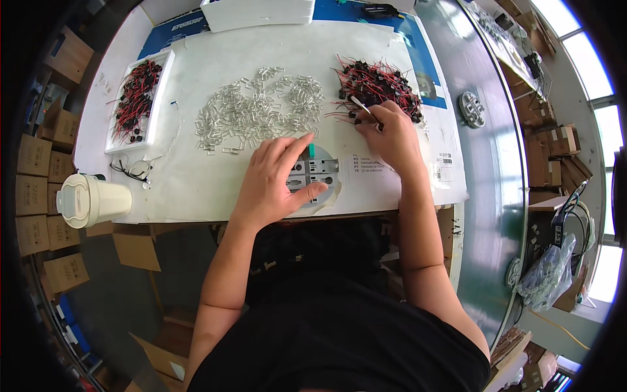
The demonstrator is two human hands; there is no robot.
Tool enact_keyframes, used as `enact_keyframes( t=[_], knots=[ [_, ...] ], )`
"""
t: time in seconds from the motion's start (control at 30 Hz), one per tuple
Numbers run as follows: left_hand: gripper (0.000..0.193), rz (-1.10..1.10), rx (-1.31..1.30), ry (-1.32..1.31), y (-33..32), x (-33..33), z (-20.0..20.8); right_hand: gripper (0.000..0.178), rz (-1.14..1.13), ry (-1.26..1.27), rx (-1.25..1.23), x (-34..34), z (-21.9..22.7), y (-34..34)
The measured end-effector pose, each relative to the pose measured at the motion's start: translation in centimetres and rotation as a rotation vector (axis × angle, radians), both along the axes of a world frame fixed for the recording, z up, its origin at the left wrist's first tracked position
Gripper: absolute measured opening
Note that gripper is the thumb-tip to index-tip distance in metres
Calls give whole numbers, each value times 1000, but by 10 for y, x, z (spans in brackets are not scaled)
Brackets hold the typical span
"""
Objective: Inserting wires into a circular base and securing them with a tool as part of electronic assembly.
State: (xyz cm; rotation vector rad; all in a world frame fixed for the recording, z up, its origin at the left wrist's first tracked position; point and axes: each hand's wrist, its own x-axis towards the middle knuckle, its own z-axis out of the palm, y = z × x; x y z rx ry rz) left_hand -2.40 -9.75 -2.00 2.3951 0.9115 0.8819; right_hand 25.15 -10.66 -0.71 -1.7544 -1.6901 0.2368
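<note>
My left hand (271, 179) is open, its fingers stretched out and thumb apart over a round fixture with grey metal blocks (321, 167) at the front of the table. A small green piece (311, 151) stands at the fixture's far side, by my index fingertip. My right hand (395, 137) is closed on a thin stick-like tool with a pale tip (358, 103), which points up and to the left. That hand is at the near edge of a heap of black parts with red and black wires (375, 81). Whether its fingertips also hold a part is unclear.
Many small U-shaped metal clips (251, 114) are spread mid-table. A white tray (164, 85) at left holds more wired parts. A lidded cream cup (98, 201) stands at the front left corner, a white foam box (258, 14) at the back. Another round fixture (471, 109) lies right.
</note>
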Motion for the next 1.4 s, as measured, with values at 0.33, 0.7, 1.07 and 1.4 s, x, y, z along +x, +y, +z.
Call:
enact_keyframes(
  t=[0.33,0.7,1.07,1.4],
  knots=[
    [47,20,157,-210,0,4,45,17,152,283,-123,-49,54,-45],
    [14,-93,-626,-517,-9,-5,44,19,334,572,57,-74,26,-58],
    [12,124,-105,-155,-13,-9,7,18,266,178,-76,-65,16,-71],
    [10,155,-81,-107,-19,1,-4,15,248,-303,-188,-81,37,-71]
  ],
)
